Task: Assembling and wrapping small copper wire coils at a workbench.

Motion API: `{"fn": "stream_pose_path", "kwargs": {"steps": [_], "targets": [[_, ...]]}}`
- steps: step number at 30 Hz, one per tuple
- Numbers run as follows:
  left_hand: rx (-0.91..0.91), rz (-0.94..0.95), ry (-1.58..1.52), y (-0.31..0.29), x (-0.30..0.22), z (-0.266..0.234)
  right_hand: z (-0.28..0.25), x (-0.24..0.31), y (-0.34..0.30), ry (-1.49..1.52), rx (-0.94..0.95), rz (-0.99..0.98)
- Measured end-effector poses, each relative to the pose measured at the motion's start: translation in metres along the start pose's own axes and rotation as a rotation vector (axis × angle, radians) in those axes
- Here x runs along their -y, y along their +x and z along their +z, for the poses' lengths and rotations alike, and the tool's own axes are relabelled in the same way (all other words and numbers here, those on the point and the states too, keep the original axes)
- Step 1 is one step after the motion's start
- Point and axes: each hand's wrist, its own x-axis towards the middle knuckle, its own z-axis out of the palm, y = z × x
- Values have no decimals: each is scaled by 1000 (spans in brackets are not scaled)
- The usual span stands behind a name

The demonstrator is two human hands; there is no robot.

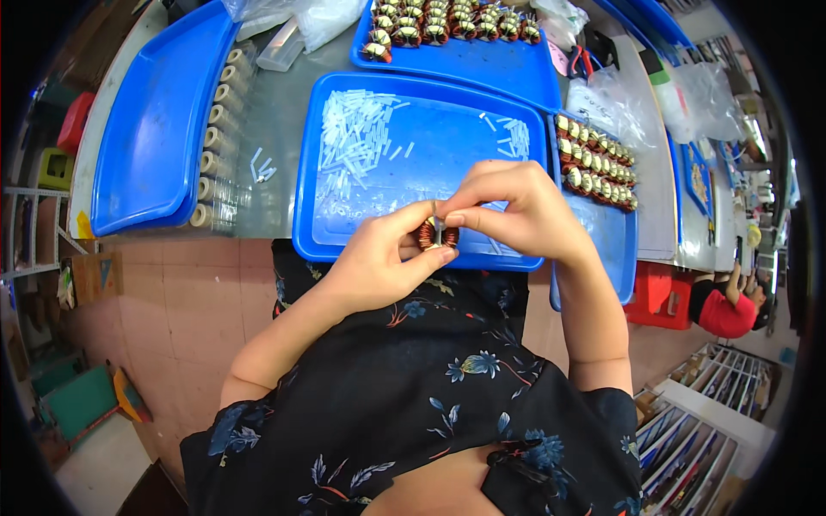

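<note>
Over the near edge of a blue tray (304,193), my left hand (379,261) is closed around a small copper-wound ring coil (426,235), thumb below and fingers above. My right hand (529,211) meets it from the right, with thumb and forefinger pinched at the coil's upper side. Whatever sits between those two fingertips is too small and covered to name. A pile of short translucent tubes (353,142) fills the tray's left part, and a smaller group of tubes (516,138) lies at its far right.
Finished-looking coils stand in rows in a far blue tray (508,73) and in a right-hand blue tray (594,228). On the left are an upright-edged blue tray (151,129) and a row of pale cylinders (209,163). Loose tubes (261,168) and plastic bags (331,21) lie on the table.
</note>
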Motion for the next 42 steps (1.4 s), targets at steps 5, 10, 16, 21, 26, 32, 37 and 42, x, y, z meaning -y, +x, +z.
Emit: {"fn": "stream_pose_path", "kwargs": {"steps": [5,10,16,21,26,32,37,42], "targets": [[-112,79,2,-5,-2,7,8,-6,6,459,-28,456],[-117,62,96,-7,0,5,28,-34,2,742,-3,548],[-108,65,-131,-6,-2,2,32,-22,0,743,-45,513],[-23,5,-444,-1,-5,-9,35,-25,-16,752,-209,354],[-69,-147,-886,9,-1,-14,55,-8,-16,405,-343,125],[9,-357,-898,12,-7,-6,47,2,-11,178,-284,198],[106,-407,-959,12,-7,-11,52,-6,-12,173,-303,87],[169,-456,-1007,9,1,-14,46,1,-12,123,-247,152]]}}
